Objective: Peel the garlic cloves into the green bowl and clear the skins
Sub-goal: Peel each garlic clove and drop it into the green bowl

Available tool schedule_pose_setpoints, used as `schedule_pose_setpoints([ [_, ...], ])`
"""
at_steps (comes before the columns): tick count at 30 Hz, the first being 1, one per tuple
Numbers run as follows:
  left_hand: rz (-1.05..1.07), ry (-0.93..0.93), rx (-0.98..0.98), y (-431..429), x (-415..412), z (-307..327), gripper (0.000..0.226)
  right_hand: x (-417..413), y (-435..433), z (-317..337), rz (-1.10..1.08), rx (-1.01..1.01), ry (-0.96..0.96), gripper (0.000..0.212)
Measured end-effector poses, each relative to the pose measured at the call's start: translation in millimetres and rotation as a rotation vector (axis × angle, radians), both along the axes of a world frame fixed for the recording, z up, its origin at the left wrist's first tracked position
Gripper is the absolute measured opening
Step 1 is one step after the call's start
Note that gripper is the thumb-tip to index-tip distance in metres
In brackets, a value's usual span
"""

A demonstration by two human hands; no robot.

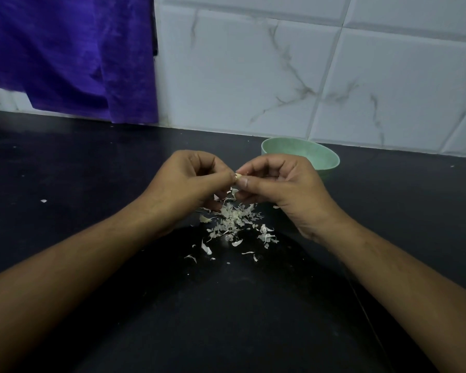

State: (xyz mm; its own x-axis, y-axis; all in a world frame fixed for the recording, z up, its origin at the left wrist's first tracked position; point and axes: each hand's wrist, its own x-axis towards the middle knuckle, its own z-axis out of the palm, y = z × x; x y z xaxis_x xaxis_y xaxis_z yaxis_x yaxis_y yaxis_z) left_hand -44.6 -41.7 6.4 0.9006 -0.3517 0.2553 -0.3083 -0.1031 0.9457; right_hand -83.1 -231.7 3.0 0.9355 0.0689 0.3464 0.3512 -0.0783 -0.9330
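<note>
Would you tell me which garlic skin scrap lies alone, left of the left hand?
The white scrap on the black counter, well apart from the main pile.

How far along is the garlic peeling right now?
Done: the skins piled on the counter suggest several cloves peeled, though the bowl hides its contents. In hand: left hand and right hand pinch one clove. Left: bowl it, then clear the skins.

No readable text, label, brand, number or sign shows anywhere in this view.
</note>
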Motion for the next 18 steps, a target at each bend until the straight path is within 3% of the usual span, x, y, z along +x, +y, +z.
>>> schedule_pose_setpoints([
  [9,-0.004,-0.082,0.104,4.9,4.6,-5.8,0.012,2.3,4.4,-1.7,0.084,0.254,0.169,0.025],
  [18,0.003,-0.146,0.129,9.2,8.1,-4.6,0.024,1.1,3.6,-7.4,0.041,0.153,0.179,0.018],
])
